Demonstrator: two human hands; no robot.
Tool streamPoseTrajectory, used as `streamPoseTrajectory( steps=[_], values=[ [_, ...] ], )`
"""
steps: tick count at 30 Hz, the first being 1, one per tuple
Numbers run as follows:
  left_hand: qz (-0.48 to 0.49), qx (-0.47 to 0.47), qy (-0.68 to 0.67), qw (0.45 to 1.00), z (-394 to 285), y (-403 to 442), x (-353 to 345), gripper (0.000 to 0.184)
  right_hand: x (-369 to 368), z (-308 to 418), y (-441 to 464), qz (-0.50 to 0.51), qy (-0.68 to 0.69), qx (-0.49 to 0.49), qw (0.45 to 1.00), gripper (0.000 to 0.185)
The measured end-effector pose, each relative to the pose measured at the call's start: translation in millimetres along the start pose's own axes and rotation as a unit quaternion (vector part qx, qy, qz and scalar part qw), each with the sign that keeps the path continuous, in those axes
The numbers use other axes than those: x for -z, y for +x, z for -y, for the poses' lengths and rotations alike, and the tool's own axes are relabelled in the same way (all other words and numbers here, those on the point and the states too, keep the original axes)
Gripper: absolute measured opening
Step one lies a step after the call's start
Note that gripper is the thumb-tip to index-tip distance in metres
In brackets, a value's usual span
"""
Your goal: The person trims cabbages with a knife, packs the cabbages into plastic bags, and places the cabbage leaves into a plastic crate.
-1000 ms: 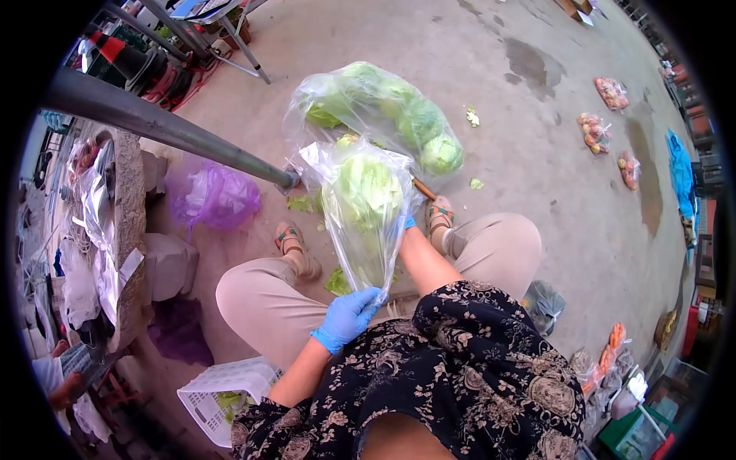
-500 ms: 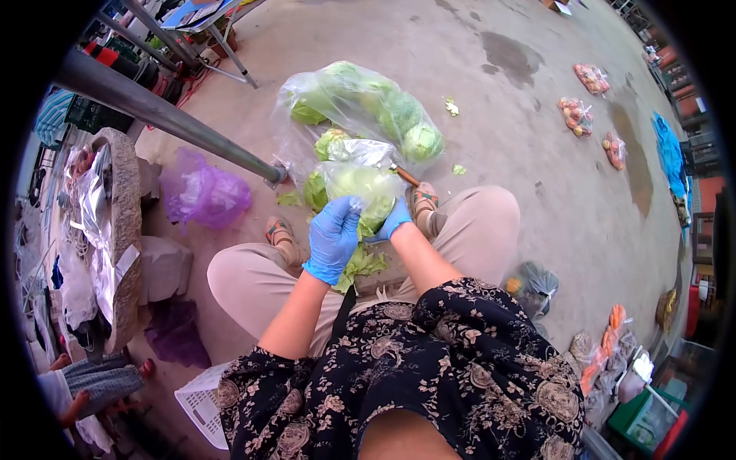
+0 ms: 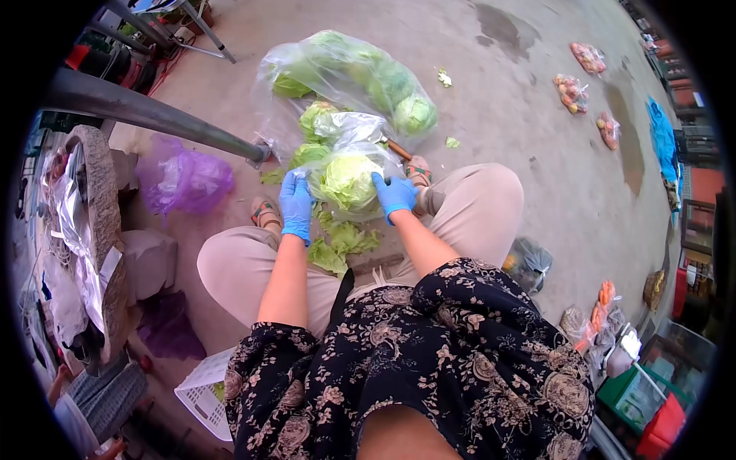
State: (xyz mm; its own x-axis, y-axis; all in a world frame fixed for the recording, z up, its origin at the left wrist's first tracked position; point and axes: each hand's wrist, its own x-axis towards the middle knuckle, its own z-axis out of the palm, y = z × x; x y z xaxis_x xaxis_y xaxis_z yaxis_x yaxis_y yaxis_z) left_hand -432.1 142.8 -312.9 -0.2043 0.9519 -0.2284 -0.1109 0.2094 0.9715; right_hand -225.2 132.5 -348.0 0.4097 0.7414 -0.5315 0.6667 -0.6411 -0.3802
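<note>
A pale green lettuce head [image 3: 351, 182] sits inside a thin clear plastic bag [image 3: 316, 170] in front of my knees. My left hand [image 3: 295, 205], in a blue glove, grips the bag at its left side. On the right, my right hand [image 3: 395, 194], also gloved in blue, holds the bag close against the lettuce; some of its fingers are hidden. Loose leaves [image 3: 349, 238] lie on the ground just below. Beyond my hands, a large clear bag [image 3: 349, 69] holds several more heads, with a brown handle [image 3: 399, 149] beside it.
A metal pole [image 3: 153, 115] slants in from the left, near a purple bag [image 3: 184, 180] and a stone trough [image 3: 100, 230]. By my left hip stands a white crate [image 3: 205, 399]. Bagged fruit [image 3: 571, 93] lies at the right. A person's arm and clothing show at the lower left.
My hands have moved apart to either side of the lettuce. The bagged head now shows more fully between them, where before my hands were closer together over the bag.
</note>
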Motion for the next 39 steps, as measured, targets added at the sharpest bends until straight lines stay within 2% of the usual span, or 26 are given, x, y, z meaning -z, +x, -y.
streamPoseTrajectory(
  steps=[3, 5, 7, 9, 10, 13, 14, 16, 17, 19, 21, 22, 23, 24, 26, 28, 31, 32, 34, 37, 39],
  values=[
    [-0.047, 0.026, -0.032, 0.998, -2.2, 2.0, 14.1, 0.016, 4.4, 4.4, -4.0, -0.183, -0.035, 0.170, 0.968, 0.073],
    [-0.068, 0.031, -0.045, 0.996, -0.8, 2.7, 22.7, 0.016, -7.1, 1.2, 13.2, -0.242, -0.012, 0.057, 0.969, 0.072],
    [-0.078, 0.032, -0.056, 0.995, 2.1, 4.6, 28.6, 0.016, -10.3, -6.2, 34.6, -0.161, 0.050, -0.011, 0.986, 0.071],
    [-0.068, 0.032, -0.047, 0.996, 0.7, 5.9, 31.1, 0.015, -6.7, -18.1, 56.1, 0.062, 0.144, -0.034, 0.987, 0.068],
    [-0.064, 0.030, -0.043, 0.997, 0.1, 7.4, 31.9, 0.015, -22.1, -19.1, 53.9, -0.118, 0.177, 0.012, 0.977, 0.061],
    [-0.078, -0.024, 0.067, 0.994, 10.2, 9.6, 37.6, 0.015, -5.1, -13.1, 52.5, -0.149, 0.233, 0.090, 0.957, 0.048],
    [-0.096, -0.111, 0.139, 0.979, 11.8, 10.6, 38.5, 0.015, 3.3, -4.3, 51.0, -0.115, 0.378, 0.096, 0.914, 0.036],
    [-0.134, -0.275, 0.276, 0.911, 10.8, 5.9, 34.2, 0.015, 51.1, 16.3, 36.7, 0.011, 0.559, 0.097, 0.824, 0.029],
    [-0.138, -0.248, 0.258, 0.923, 10.7, 3.5, 31.2, 0.015, 71.3, 22.4, 30.3, 0.075, 0.638, 0.094, 0.761, 0.025],
    [-0.143, -0.200, 0.221, 0.944, 5.4, 2.6, 23.2, 0.015, 91.1, 21.9, 26.0, 0.149, 0.621, 0.101, 0.763, 0.022],
    [-0.081, -0.044, -0.005, 0.996, -5.8, -0.9, 16.9, 0.015, 106.8, 27.0, 16.1, 0.221, 0.583, 0.095, 0.776, 0.019],
    [-0.046, 0.036, -0.118, 0.991, -10.2, -2.9, 14.3, 0.014, 114.0, 32.3, 6.6, 0.257, 0.553, 0.080, 0.788, 0.018],
    [-0.030, 0.057, -0.141, 0.988, -8.9, -3.0, 15.3, 0.014, 119.0, 37.5, -3.9, 0.293, 0.523, 0.064, 0.798, 0.018],
    [-0.014, 0.077, -0.162, 0.984, -6.3, -1.3, 17.9, 0.014, 123.9, 46.6, -15.8, 0.287, 0.501, 0.089, 0.812, 0.016],
    [0.018, 0.105, -0.201, 0.974, -18.2, -0.3, 13.5, 0.015, 132.9, 64.8, -27.5, 0.319, 0.486, 0.109, 0.806, 0.015],
    [0.046, 0.122, -0.239, 0.962, -61.4, -7.7, -8.2, 0.015, 136.3, 80.9, -33.3, 0.349, 0.475, 0.119, 0.799, 0.014],
    [0.183, 0.093, -0.172, 0.964, -104.0, -2.7, -32.9, 0.016, 146.6, 103.4, -43.9, 0.408, 0.496, 0.115, 0.758, 0.013],
    [0.209, 0.101, -0.149, 0.961, -117.5, 0.2, -42.9, 0.017, 153.0, 110.9, -53.0, 0.374, 0.491, 0.111, 0.779, 0.019],
    [0.268, 0.118, -0.100, 0.951, -139.4, 5.5, -65.6, 0.019, 166.5, 118.9, -62.1, 0.383, 0.448, 0.148, 0.794, 0.022],
    [0.257, 0.117, -0.018, 0.959, -159.0, 20.4, -100.8, 0.025, 189.1, 117.1, -58.7, 0.380, 0.449, 0.187, 0.787, 0.030],
    [0.259, 0.059, 0.052, 0.963, -187.8, 8.2, -127.5, 0.036, 216.3, 110.8, -56.1, 0.369, 0.490, 0.203, 0.763, 0.031]
  ],
)
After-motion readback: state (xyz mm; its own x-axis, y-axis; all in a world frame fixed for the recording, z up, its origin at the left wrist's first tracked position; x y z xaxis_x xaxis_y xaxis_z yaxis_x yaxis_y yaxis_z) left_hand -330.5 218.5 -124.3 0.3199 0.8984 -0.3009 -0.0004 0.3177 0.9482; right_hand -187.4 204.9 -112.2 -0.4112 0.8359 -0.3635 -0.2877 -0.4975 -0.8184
